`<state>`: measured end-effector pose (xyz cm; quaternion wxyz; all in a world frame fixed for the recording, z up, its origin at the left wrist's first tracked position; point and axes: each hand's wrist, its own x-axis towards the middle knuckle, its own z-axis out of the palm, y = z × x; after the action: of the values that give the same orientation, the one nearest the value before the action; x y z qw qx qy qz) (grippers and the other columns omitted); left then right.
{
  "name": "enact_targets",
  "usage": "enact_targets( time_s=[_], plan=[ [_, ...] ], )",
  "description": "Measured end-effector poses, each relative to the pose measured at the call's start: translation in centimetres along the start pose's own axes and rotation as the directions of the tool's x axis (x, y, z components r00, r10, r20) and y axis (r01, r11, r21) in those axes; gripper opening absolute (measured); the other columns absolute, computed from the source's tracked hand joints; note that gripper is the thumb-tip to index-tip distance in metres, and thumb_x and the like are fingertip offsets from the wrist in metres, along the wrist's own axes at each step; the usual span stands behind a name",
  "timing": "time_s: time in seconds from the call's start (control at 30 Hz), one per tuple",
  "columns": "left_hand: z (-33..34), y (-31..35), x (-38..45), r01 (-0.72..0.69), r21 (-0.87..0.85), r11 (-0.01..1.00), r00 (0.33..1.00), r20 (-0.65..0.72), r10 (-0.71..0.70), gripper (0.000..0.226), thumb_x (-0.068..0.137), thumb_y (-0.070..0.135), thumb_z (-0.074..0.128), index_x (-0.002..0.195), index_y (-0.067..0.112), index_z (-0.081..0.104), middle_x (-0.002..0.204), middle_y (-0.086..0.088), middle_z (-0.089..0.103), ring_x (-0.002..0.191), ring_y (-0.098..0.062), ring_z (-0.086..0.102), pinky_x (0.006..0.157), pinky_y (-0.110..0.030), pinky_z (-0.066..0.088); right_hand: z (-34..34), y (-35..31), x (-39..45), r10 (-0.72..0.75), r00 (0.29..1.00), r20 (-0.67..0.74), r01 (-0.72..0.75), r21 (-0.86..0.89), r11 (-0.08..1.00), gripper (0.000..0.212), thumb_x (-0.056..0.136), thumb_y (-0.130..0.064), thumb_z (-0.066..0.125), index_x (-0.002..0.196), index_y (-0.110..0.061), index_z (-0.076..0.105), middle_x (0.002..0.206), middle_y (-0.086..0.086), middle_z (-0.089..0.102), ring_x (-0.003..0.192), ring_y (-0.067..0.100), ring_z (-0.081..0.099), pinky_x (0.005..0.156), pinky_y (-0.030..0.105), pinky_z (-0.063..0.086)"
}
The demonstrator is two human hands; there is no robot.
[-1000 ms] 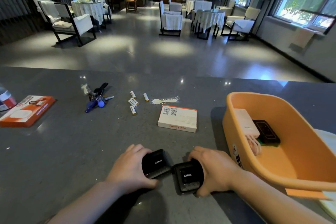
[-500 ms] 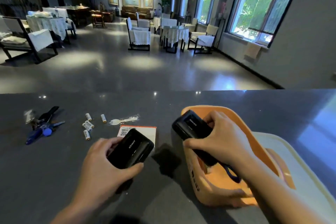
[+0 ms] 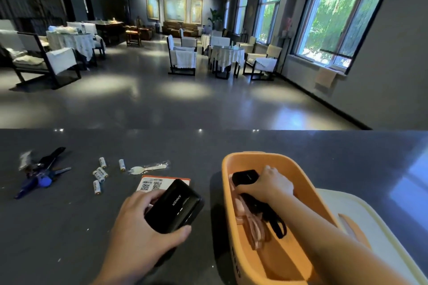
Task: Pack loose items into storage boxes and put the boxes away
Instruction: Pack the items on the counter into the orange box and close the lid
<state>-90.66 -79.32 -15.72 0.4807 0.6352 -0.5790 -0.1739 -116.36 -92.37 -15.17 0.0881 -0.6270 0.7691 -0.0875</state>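
An orange storage box [image 3: 252, 157] stands on the dark counter at the right. My right hand [image 3: 273, 185] reaches inside it and grips a black power bank [image 3: 245, 177] low in the box, above a pink cable [image 3: 252, 227] and a black strap [image 3: 278, 227]. My left hand [image 3: 143, 231] holds a second black power bank [image 3: 173, 206] above the counter, left of the box. Loose on the counter lie several white batteries [image 3: 100, 173], a wrapped plastic spork [image 3: 148, 168], a bunch of keys [image 3: 41, 173] and a small white-and-orange carton [image 3: 152, 184].
A cream lid [image 3: 370, 222] lies to the right of the orange box. The counter's far edge runs across the view, and beyond it is a hall with covered tables and chairs [image 3: 185, 58].
My right hand has carried its power bank from above the box rim down into the box. My left hand has stayed beside the box with the other power bank.
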Motion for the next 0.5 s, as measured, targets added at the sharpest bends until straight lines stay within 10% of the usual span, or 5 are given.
enact_targets(
  time_s=[0.3, 0.5],
  plan=[
    [-0.2, -0.1, -0.2, 0.008, 0.029, 1.0, 1.0, -0.009, -0.008, 0.072, 0.028, 0.058, 0.075, 0.095, 0.036, 0.064, 0.091, 0.02, 0.054, 0.088, 0.0, 0.053, 0.075, -0.01, 0.04, -1.9, -1.2, -2.6, -0.137, 0.983, -0.12, 0.15, 0.111, 0.982, 0.067, 0.088, -0.064, 0.045, 0.135, -0.017, 0.037, 0.124, 0.0, 0.049, 0.1, 0.013, 0.057, 0.073, 0.027, 0.054],
    [1.7, 3.7, 0.3, -0.158, 0.014, 0.987, 0.987, 0.022, 0.158, 0.063, 0.039, 0.05, 0.077, 0.098, 0.037, 0.062, 0.093, 0.021, 0.055, 0.097, -0.001, 0.053, 0.08, -0.016, 0.042, -3.8, -5.8, -11.6, -0.367, 0.93, 0.014, 0.174, 0.864, 0.473, 0.058, 0.072, -0.057, 0.073, 0.118, -0.03, 0.051, 0.098, -0.005, 0.066, 0.089, 0.005, 0.065, 0.083, 0.031, 0.053]
  ],
)
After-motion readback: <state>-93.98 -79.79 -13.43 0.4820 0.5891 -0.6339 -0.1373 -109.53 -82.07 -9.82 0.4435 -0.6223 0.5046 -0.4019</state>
